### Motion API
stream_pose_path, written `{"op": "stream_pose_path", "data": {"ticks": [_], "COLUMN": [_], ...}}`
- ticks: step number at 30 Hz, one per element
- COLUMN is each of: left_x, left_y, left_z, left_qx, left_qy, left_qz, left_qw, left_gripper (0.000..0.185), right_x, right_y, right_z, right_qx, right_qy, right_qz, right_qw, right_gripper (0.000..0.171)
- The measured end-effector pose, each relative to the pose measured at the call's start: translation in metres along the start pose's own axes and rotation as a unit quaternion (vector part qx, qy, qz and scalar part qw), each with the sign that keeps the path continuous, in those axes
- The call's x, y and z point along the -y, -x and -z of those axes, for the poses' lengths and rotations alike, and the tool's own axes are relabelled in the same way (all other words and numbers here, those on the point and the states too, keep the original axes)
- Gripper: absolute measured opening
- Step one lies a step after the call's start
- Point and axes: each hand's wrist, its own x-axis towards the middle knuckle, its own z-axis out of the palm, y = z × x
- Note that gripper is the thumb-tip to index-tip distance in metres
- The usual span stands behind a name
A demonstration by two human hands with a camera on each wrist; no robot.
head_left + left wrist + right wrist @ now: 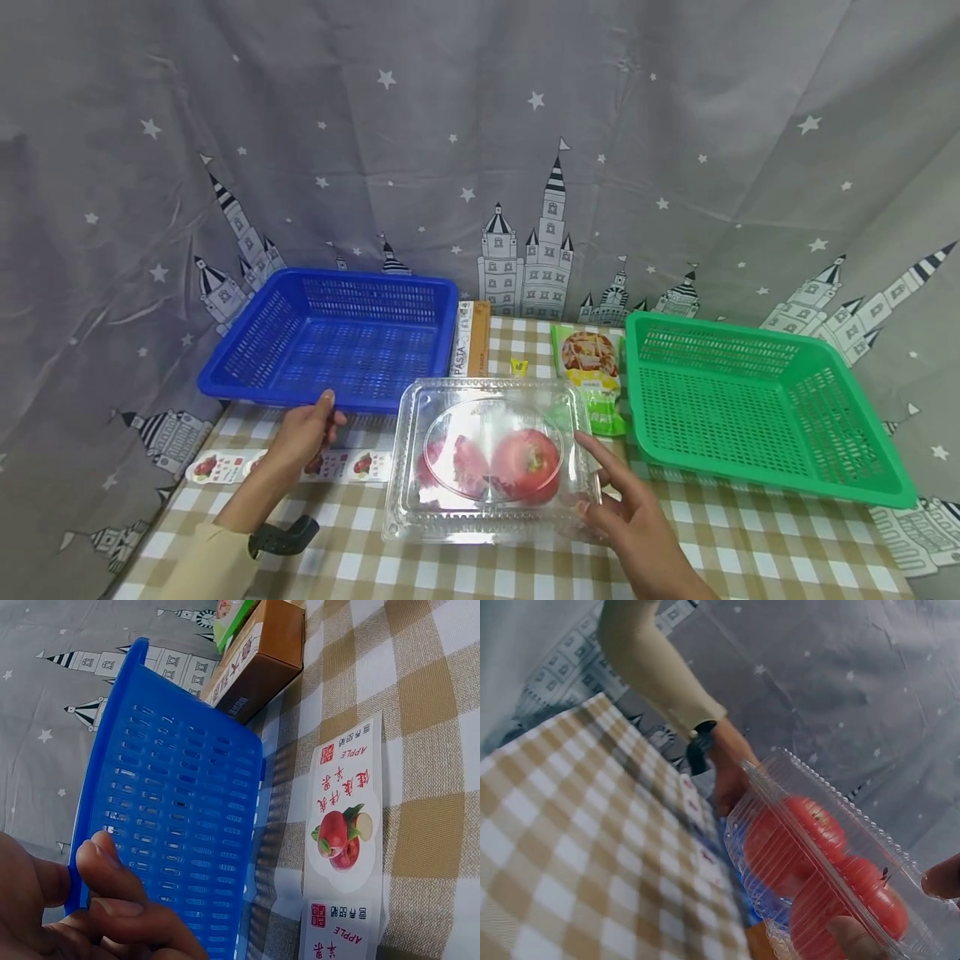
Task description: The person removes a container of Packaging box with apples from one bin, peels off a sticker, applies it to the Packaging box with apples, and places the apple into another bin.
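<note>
A clear plastic clamshell box (491,458) with two red fruits (525,465) inside lies in the middle of the checked table (750,542). My right hand (615,500) holds its right edge, index finger along the side and thumb at the near corner. The right wrist view shows the box (832,855) between that thumb and a fingertip. An empty blue basket (337,337) stands at the back left. My left hand (303,433) is at its front rim, thumb up on the rim. In the left wrist view its fingers (112,900) curl against the basket's outer wall (180,802).
An empty green basket (750,400) stands at the right. Between the baskets lie a pasta box (472,337), a green snack packet (592,367) and a small yellow clip (519,365). A strip of apple labels (225,465) lies under my left hand. A grey starred curtain hangs behind.
</note>
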Motion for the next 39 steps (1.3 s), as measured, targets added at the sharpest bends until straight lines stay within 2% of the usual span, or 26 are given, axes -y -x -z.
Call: {"op": "stream_pose_path", "data": {"ticks": [5, 10, 16, 19, 23, 26, 29, 31, 33, 35, 37, 39], "left_x": [0.000, 0.000, -0.001, -0.001, 0.000, 0.002, 0.006, 0.012, 0.020, 0.028, 0.037, 0.044], "left_y": [0.001, 0.001, 0.002, 0.001, -0.001, -0.002, -0.002, -0.002, -0.001, 0.001, 0.002, 0.002], "left_z": [0.000, 0.000, 0.001, 0.001, -0.001, -0.001, -0.003, -0.005, -0.008, -0.011, -0.015, -0.019], "left_qx": [0.004, 0.008, 0.008, 0.007, 0.007, -0.002, -0.023, -0.026, -0.021, -0.011, -0.013, -0.033], "left_qy": [0.000, 0.002, 0.009, 0.014, 0.008, -0.014, -0.062, -0.116, -0.180, -0.249, -0.315, -0.373], "left_qz": [0.002, -0.006, -0.005, -0.002, -0.001, -0.015, -0.070, -0.128, -0.188, -0.244, -0.297, -0.337], "left_qw": [1.0000, 1.0000, 0.9999, 0.9999, 0.9999, 0.9998, 0.9954, 0.9847, 0.9652, 0.9372, 0.9015, 0.8639], "left_gripper": [0.059, 0.058, 0.057, 0.057, 0.057, 0.061, 0.065, 0.064, 0.057, 0.040, 0.020, 0.007], "right_x": [-0.015, -0.038, -0.062, -0.071, -0.077, -0.077, -0.076, -0.075, -0.074, -0.073, -0.071, -0.069], "right_y": [0.017, 0.027, 0.031, 0.031, 0.029, 0.027, 0.025, 0.025, 0.026, 0.027, 0.028, 0.029], "right_z": [0.018, 0.027, 0.032, 0.033, 0.034, 0.034, 0.032, 0.030, 0.028, 0.027, 0.026, 0.025], "right_qx": [0.009, -0.014, -0.053, -0.074, -0.096, -0.103, -0.112, -0.121, -0.129, -0.137, -0.146, -0.162], "right_qy": [0.044, 0.042, 0.022, 0.035, 0.081, 0.107, 0.122, 0.129, 0.136, 0.152, 0.169, 0.216], "right_qz": [0.017, 0.036, -0.024, -0.049, -0.072, -0.088, -0.096, -0.092, -0.074, -0.052, -0.033, -0.013], "right_qw": [0.999, 0.998, 0.998, 0.995, 0.990, 0.985, 0.982, 0.980, 0.980, 0.977, 0.974, 0.963], "right_gripper": [0.074, 0.071, 0.074, 0.074, 0.073, 0.073, 0.073, 0.072, 0.071, 0.068, 0.065, 0.061]}}
